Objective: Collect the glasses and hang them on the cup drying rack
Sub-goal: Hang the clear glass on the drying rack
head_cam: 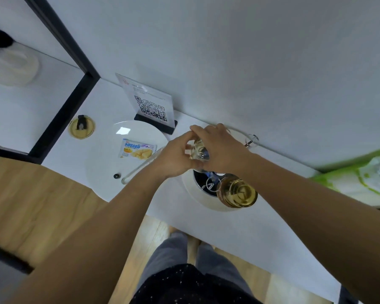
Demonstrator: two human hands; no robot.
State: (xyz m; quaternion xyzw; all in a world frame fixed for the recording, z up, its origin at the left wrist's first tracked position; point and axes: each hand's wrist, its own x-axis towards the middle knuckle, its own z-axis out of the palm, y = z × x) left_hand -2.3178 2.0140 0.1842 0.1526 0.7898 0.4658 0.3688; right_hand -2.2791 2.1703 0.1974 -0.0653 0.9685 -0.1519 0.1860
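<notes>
Both my hands meet above the cup drying rack [193,194], which has a round white base and metal wire arms. My left hand [173,156] and my right hand [219,148] together grip a clear glass [198,149] held over the rack's top. A yellow-tinted glass [238,193] hangs upside down on a rack arm at the right, below my right wrist. The middle of the rack is partly hidden by my hands.
A white plate [103,163] with a snack packet [137,150] and a glass stirrer lies left of the rack. A QR-code sign [151,106] stands behind it against the wall. A yellow lid [81,127] lies far left, a green packet [364,174] at the right.
</notes>
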